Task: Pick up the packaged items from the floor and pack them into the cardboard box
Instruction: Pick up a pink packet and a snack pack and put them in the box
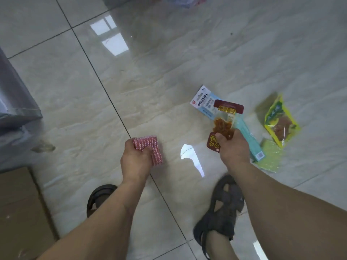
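My left hand (pixel 136 160) grips a pink-and-white ribbed packet (pixel 150 147) above the floor. My right hand (pixel 233 147) pinches a dark red snack pack (pixel 224 122) with a clear window showing orange-brown food. Under and behind that pack a long light-blue carded package (pixel 204 99) lies on the tiles. To its right lie a yellow snack bag (pixel 279 119) and a pale green packet (pixel 272 156). The cardboard box (pixel 20 212) shows at the lower left edge, only partly in view.
A grey plastic-wrapped bundle (pixel 13 102) sits at the left edge above the box. My two sandalled feet (pixel 223 207) stand on the glossy tile floor (pixel 150 72). Some blurred coloured items (pixel 187 0) lie at the top edge.
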